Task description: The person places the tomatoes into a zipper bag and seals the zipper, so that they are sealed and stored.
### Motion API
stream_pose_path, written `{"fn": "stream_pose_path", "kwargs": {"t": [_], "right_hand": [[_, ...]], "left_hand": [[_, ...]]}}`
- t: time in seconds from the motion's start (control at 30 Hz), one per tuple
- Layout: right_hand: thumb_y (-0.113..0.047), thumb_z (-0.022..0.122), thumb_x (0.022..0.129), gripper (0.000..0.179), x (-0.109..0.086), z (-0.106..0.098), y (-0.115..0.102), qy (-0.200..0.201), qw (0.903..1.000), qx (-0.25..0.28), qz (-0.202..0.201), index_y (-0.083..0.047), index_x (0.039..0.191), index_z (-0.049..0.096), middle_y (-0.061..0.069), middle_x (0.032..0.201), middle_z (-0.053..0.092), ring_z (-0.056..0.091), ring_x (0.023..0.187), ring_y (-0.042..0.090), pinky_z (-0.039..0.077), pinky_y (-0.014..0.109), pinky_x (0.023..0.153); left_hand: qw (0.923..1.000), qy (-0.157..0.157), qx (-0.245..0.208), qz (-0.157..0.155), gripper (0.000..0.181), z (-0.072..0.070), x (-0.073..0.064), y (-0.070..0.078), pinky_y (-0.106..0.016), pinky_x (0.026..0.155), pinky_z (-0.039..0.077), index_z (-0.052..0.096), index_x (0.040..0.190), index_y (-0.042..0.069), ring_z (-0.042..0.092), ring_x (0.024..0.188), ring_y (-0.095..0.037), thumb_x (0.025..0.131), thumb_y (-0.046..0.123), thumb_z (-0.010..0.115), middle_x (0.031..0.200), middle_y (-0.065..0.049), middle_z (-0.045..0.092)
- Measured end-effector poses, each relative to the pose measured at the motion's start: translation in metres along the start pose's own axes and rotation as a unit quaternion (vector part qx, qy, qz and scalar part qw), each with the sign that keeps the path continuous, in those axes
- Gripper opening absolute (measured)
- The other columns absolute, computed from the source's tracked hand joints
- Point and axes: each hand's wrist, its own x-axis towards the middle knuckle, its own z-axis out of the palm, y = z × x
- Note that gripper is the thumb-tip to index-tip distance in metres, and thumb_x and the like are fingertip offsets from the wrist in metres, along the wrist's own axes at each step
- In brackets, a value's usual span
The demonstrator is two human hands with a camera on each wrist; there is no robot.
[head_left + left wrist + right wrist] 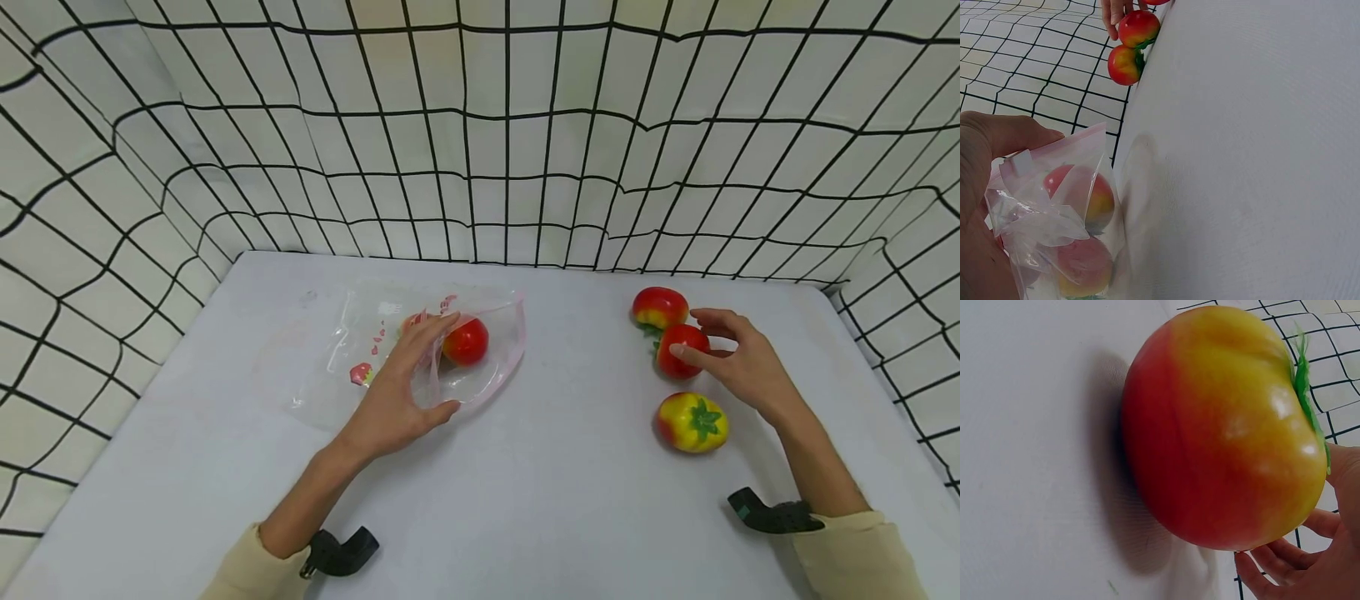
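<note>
We curl our right grip (pixel 746 367) around the middle tomato (pixel 684 360), at its left and just beside the far tomato (pixel 660 307); our left grip (pixel 392 408), spread wide, well to the left, touches the clear bag (pixel 491 390).

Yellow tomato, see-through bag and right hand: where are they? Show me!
Yellow tomato (pixel 683 423): head view, on its yellow skin.
See-through bag (pixel 366 346): head view, on its clear plastic.
Right hand (pixel 750 371): head view, on its back.
</note>
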Motion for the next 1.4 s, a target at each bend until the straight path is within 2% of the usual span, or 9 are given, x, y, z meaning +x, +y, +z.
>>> {"fn": "stream_pose_path", "kwargs": {"t": [0.17,0.33,0.47,0.67,0.87,1.13,1.2,1.3,1.4], "right_hand": [[-0.042,0.074,0.095,0.078,-0.0008,0.0009,0.0006,-0.013,0.9999,-0.003,0.007,-0.004,0.155,0.042,0.028,0.154,0.046,0.045,0.137,0.048,0.059,0.040,0.099],[-0.044,0.073,0.095,0.083,-0.0024,0.0021,0.0008,-0.033,0.9992,0.005,0.022,-0.006,0.159,0.036,0.030,0.157,0.041,0.041,0.140,0.053,0.054,0.065,0.102],[-0.042,0.075,0.095,0.084,-0.0027,0.0021,0.0015,-0.048,0.9985,0.008,0.026,-0.006,0.160,0.034,0.030,0.157,0.041,0.040,0.140,0.053,0.058,0.060,0.099],[-0.041,0.076,0.094,0.084,-0.0033,-0.0007,0.0031,-0.052,0.9984,0.004,0.022,-0.004,0.158,0.036,0.029,0.156,0.042,0.044,0.139,0.052,0.063,0.034,0.090],[-0.043,0.075,0.095,0.085,-0.0046,-0.0013,0.0050,-0.050,0.9983,0.003,0.029,-0.003,0.159,0.035,0.029,0.158,0.041,0.044,0.140,0.052,0.059,0.056,0.100],[-0.045,0.070,0.098,0.085,-0.0034,-0.0055,0.0027,-0.051,0.9981,0.014,0.032,-0.001,0.159,0.032,0.029,0.160,0.038,0.042,0.143,0.052,0.050,0.067,0.108],[-0.046,0.070,0.098,0.085,-0.0031,-0.0062,0.0014,-0.047,0.9983,0.013,0.033,-0.002,0.159,0.032,0.029,0.161,0.038,0.043,0.144,0.051,0.054,0.059,0.107],[-0.046,0.071,0.097,0.084,-0.0039,-0.0062,-0.0001,-0.039,0.9987,0.014,0.031,-0.003,0.159,0.034,0.028,0.160,0.039,0.044,0.143,0.051,0.060,0.026,0.095],[-0.044,0.072,0.097,0.081,-0.0054,-0.0054,-0.0018,-0.032,0.9989,0.024,0.024,-0.003,0.157,0.037,0.028,0.159,0.041,0.046,0.142,0.052,0.046,0.000,0.080]], "left_hand": [[1.0000,0.003,-0.004,0.005,0.108,0.0002,-0.0005,-0.0002,-0.062,0.119,0.043,0.037,0.161,0.027,0.030,0.158,-0.025,0.069,0.011,0.092,0.166,0.001,0.039],[0.9999,0.002,-0.009,0.005,0.108,0.0005,-0.0015,-0.0002,-0.060,0.109,0.053,0.037,0.161,0.028,0.031,0.157,-0.026,0.069,0.010,0.091,0.166,0.000,0.039],[0.9999,0.003,-0.011,0.006,0.108,0.0005,-0.0016,-0.0004,-0.060,0.109,0.053,0.037,0.161,0.028,0.032,0.157,-0.026,0.069,0.010,0.091,0.166,0.000,0.039],[0.9999,0.003,-0.009,0.004,0.108,0.0003,-0.0012,-0.0001,-0.059,0.108,0.054,0.037,0.161,0.027,0.032,0.156,-0.026,0.070,0.010,0.092,0.166,0.000,0.039],[0.9999,0.002,-0.011,0.004,0.107,-0.0001,-0.0019,-0.0003,-0.059,0.107,0.054,0.038,0.161,0.027,0.033,0.156,-0.026,0.070,0.010,0.091,0.166,0.000,0.039],[1.0000,0.003,-0.002,0.002,0.107,0.0006,-0.0028,-0.0015,-0.060,0.109,0.053,0.037,0.162,0.029,0.032,0.157,-0.026,0.071,0.011,0.091,0.166,0.001,0.039],[1.0000,0.002,0.000,0.002,0.107,0.0005,-0.0025,-0.0015,-0.060,0.109,0.052,0.037,0.162,0.030,0.032,0.157,-0.026,0.071,0.011,0.091,0.167,0.001,0.039],[1.0000,0.001,-0.004,0.006,0.107,0.0009,-0.0015,-0.0018,-0.059,0.109,0.053,0.037,0.162,0.028,0.032,0.157,-0.025,0.071,0.011,0.091,0.167,0.001,0.039],[0.9999,0.001,-0.007,0.008,0.107,0.0014,-0.0008,-0.0019,-0.059,0.108,0.054,0.038,0.161,0.027,0.032,0.157,-0.026,0.070,0.011,0.091,0.166,0.000,0.039]]}}
